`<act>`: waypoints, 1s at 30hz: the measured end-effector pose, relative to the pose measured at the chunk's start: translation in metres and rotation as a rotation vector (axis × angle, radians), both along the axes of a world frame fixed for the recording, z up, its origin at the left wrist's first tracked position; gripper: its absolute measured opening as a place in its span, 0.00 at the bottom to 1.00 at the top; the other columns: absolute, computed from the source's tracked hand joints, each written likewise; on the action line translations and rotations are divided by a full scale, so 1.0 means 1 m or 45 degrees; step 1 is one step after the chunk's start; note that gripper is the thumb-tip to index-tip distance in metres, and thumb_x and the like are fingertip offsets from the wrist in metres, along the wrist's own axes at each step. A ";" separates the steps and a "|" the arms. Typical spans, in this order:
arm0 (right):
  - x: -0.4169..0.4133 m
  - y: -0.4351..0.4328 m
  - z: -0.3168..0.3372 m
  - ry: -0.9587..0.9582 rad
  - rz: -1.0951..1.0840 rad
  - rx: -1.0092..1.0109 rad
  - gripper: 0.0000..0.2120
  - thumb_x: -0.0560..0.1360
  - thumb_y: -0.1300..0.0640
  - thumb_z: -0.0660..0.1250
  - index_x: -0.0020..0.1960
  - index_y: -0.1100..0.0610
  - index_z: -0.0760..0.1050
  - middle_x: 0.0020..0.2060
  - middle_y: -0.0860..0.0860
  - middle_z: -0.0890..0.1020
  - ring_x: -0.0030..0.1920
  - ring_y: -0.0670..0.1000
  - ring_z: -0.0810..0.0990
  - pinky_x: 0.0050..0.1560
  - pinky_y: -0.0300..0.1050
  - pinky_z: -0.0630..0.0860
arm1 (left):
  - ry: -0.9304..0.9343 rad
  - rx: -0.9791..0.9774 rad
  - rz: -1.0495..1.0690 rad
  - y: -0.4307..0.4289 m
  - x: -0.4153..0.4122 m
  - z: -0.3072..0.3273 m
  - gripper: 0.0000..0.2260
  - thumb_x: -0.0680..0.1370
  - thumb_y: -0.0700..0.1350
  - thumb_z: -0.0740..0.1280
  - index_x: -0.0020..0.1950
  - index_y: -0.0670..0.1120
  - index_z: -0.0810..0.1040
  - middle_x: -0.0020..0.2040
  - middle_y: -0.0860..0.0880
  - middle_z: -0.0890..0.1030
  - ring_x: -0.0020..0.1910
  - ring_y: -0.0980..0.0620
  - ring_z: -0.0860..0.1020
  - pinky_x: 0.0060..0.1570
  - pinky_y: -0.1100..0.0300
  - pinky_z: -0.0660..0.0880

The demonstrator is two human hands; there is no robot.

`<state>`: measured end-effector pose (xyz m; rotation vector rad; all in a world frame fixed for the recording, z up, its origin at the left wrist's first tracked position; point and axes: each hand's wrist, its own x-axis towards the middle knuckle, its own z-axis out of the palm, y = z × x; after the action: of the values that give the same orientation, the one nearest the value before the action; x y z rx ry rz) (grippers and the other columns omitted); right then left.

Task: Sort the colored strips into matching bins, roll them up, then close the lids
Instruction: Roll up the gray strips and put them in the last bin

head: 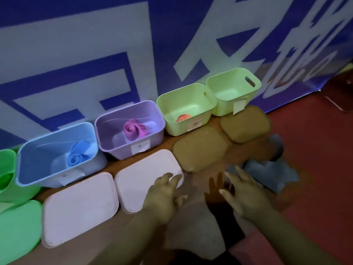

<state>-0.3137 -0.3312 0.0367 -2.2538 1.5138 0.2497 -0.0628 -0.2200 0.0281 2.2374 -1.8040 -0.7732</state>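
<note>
A row of open bins stands against the banner. The blue bin (pixel 38 161) holds a rolled blue strip (pixel 75 158). In the purple bin (pixel 107 136) lies a rolled pink strip (pixel 133 129). One light green bin (pixel 172 115) holds a rolled orange strip (pixel 182 118); the far light green bin (pixel 233 87) looks empty. A green bin (pixel 7 169) at the left edge holds a green strip (pixel 4 180). My left hand (pixel 162 196) hovers with fingers spread at the edge of a white lid (pixel 141 178). Just to its right, my right hand (pixel 242 194) is spread too, holding nothing, near a grey-blue strip (pixel 271 173).
Lids lie flat in front of the bins: a green lid (pixel 17 230), another white lid (pixel 80 207) and two tan lids (pixel 200 148) (pixel 246 123). Red floor (pixel 315 169) lies to the right. A blue and white banner (pixel 95 54) backs the bins.
</note>
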 end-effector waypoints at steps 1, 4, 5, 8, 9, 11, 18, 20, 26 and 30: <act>-0.017 -0.011 -0.002 -0.010 -0.007 -0.005 0.32 0.76 0.35 0.61 0.76 0.46 0.61 0.78 0.52 0.58 0.75 0.55 0.62 0.70 0.49 0.65 | 0.020 -0.005 -0.032 -0.015 -0.017 -0.003 0.30 0.77 0.61 0.63 0.77 0.58 0.59 0.76 0.51 0.63 0.72 0.48 0.65 0.68 0.55 0.67; -0.067 -0.047 -0.014 -0.051 -0.072 0.002 0.29 0.74 0.38 0.65 0.72 0.47 0.67 0.74 0.51 0.66 0.67 0.54 0.73 0.62 0.47 0.73 | 0.086 -0.002 -0.121 -0.067 -0.069 -0.020 0.32 0.76 0.61 0.65 0.77 0.56 0.60 0.74 0.51 0.66 0.70 0.48 0.68 0.67 0.55 0.69; -0.080 -0.056 -0.018 -0.055 -0.090 0.021 0.29 0.73 0.37 0.65 0.72 0.46 0.67 0.74 0.51 0.66 0.67 0.54 0.73 0.62 0.49 0.74 | 0.103 0.012 -0.139 -0.083 -0.084 -0.026 0.33 0.75 0.61 0.65 0.77 0.56 0.59 0.74 0.51 0.66 0.70 0.47 0.67 0.67 0.53 0.68; -0.112 -0.080 -0.025 -0.137 -0.096 0.020 0.27 0.74 0.43 0.67 0.70 0.48 0.68 0.71 0.52 0.69 0.64 0.56 0.75 0.59 0.50 0.75 | 0.084 0.070 -0.198 -0.121 -0.123 -0.046 0.34 0.74 0.59 0.66 0.78 0.55 0.59 0.75 0.50 0.65 0.71 0.46 0.67 0.67 0.51 0.68; -0.119 -0.086 -0.026 -0.193 -0.077 -0.021 0.26 0.73 0.46 0.67 0.69 0.49 0.69 0.68 0.52 0.72 0.60 0.55 0.77 0.56 0.46 0.75 | 0.069 0.099 -0.202 -0.129 -0.133 -0.052 0.33 0.75 0.58 0.66 0.78 0.55 0.59 0.75 0.51 0.64 0.71 0.46 0.67 0.66 0.51 0.69; -0.130 -0.099 -0.027 -0.264 -0.045 -0.070 0.25 0.72 0.49 0.68 0.68 0.50 0.71 0.63 0.50 0.75 0.55 0.53 0.79 0.53 0.42 0.75 | 0.058 0.150 -0.187 -0.142 -0.148 -0.062 0.33 0.75 0.56 0.66 0.77 0.57 0.57 0.74 0.51 0.64 0.69 0.45 0.69 0.62 0.50 0.72; -0.144 -0.125 -0.046 -0.221 0.040 -0.160 0.24 0.68 0.53 0.72 0.63 0.52 0.77 0.58 0.51 0.78 0.53 0.54 0.79 0.50 0.47 0.76 | 0.137 0.187 0.126 -0.166 -0.167 -0.077 0.29 0.72 0.54 0.68 0.72 0.52 0.67 0.66 0.48 0.73 0.63 0.43 0.73 0.55 0.51 0.74; -0.141 -0.130 -0.049 -0.192 0.076 -0.176 0.25 0.67 0.51 0.71 0.64 0.50 0.76 0.59 0.52 0.79 0.55 0.55 0.78 0.53 0.47 0.75 | 0.180 0.188 0.232 -0.171 -0.171 -0.076 0.23 0.73 0.51 0.70 0.67 0.49 0.71 0.60 0.48 0.77 0.59 0.44 0.75 0.51 0.55 0.72; -0.131 -0.138 -0.060 -0.129 0.121 -0.141 0.26 0.69 0.47 0.71 0.66 0.50 0.75 0.63 0.51 0.77 0.61 0.55 0.76 0.58 0.52 0.76 | 0.371 0.156 0.556 -0.184 -0.179 -0.079 0.13 0.73 0.47 0.70 0.56 0.56 0.76 0.48 0.54 0.83 0.48 0.48 0.81 0.46 0.54 0.77; -0.128 -0.143 -0.067 -0.153 0.150 -0.118 0.27 0.68 0.47 0.71 0.67 0.49 0.74 0.63 0.50 0.79 0.58 0.54 0.78 0.56 0.51 0.76 | 0.478 0.136 0.661 -0.190 -0.179 -0.082 0.09 0.71 0.45 0.70 0.49 0.56 0.75 0.40 0.57 0.82 0.41 0.51 0.81 0.43 0.51 0.79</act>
<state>-0.4416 -0.4745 -0.0303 -2.3878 1.3593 0.0775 -0.2419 -0.4097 -0.0539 2.2741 -0.9775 -1.0920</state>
